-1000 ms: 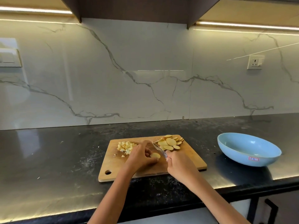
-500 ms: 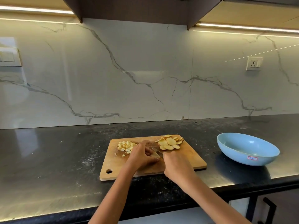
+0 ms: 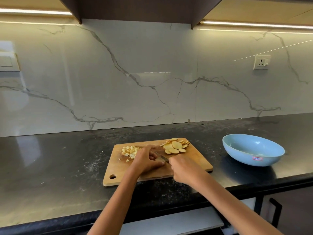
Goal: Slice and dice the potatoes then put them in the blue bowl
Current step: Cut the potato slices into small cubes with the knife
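Observation:
A wooden cutting board [image 3: 198, 160] lies on the black counter. A pile of round potato slices [image 3: 175, 145] sits at its far right corner, and a heap of diced potato [image 3: 129, 150] at its far left. My left hand [image 3: 146, 160] is curled over the board's middle, covering whatever it holds down. My right hand [image 3: 183, 168] grips a knife [image 3: 160, 156] whose blade points toward the left hand's fingers. The blue bowl [image 3: 252, 150] stands to the right of the board with nothing in it.
The counter's front edge runs just below the board. A marble backsplash rises behind, with a wall socket [image 3: 261, 62] at the upper right and a switch plate [image 3: 8, 61] at the left. White specks are scattered on the counter left of the board.
The potato slice seen under my left fingers a second ago is now hidden by the hand. The knife blade has dropped lower against the board. Both hands stay in the same place.

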The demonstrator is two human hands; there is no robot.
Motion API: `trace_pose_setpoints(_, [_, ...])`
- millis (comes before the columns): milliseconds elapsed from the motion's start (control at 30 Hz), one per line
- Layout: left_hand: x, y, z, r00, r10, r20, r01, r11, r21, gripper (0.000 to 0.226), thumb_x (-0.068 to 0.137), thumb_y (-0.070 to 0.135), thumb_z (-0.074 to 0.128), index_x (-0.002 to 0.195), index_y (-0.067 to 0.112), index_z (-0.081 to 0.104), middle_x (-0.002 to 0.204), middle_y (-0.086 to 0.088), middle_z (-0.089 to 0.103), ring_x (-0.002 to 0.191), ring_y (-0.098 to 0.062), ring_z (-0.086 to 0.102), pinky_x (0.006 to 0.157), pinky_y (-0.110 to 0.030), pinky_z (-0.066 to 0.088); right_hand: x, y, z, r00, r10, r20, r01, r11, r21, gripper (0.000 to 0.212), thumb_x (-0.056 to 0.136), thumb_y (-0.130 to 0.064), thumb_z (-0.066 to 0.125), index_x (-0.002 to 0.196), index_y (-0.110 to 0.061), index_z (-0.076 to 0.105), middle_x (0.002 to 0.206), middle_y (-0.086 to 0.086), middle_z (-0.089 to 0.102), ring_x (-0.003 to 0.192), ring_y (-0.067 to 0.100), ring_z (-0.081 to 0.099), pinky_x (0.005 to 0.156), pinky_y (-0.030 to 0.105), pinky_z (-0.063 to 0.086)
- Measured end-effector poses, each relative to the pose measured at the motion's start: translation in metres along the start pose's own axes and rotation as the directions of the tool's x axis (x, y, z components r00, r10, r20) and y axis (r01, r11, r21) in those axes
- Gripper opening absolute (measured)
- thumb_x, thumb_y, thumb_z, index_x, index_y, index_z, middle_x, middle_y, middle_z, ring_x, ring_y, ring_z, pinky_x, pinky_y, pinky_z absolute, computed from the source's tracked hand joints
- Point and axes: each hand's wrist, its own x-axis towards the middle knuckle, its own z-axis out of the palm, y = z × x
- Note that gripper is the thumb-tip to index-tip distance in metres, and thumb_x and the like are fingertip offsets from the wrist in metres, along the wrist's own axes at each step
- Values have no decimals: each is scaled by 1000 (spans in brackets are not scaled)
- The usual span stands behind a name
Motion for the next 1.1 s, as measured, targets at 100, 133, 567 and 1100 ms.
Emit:
trace_pose_setpoints(100, [3,-1,-1,999,25,44,-27,999,38,64,73,31,77,129,23,48,93,5,59,81,-6,54,66,-11,44,-14,5,-1,1000,-1,16,1,1000,2,35,92,-6,48,66,-19,29,68,-4,32,55,9,30,46,22,22])
trace_pose_setpoints(133, [3,0,-2,996,46,74,-50,997,65,59,76,30,75,129,24,49,94,5,58,80,-6,52,66,-11,42,-19,6,-1,1000,-5,13,5,1000,-12,32,92,-5,48,68,-18,31,68,-4,31,56,9,30,46,21,22])
trace_pose_setpoints(567, [-3,7,3,954,274,119,-290,946,146,54,83,15,66,102,57,39,132,2,30,127,-19,39,108,-42,36,-29,6,-12,1000,-13,21,13,1000,-7,5,93,-9,50,95,-14,51,72,-3,37,63,12,38,49,21,25])
trace_pose_setpoints(1100, [-5,0,0,965,250,86,-264,901,345,19,87,40,60,105,36,64,128,8,42,123,-12,31,102,-31,29,-31,14,-19,998,-16,63,19,999,-44,9,94,-11,47,97,-10,55,71,-3,39,67,15,45,50,22,29])
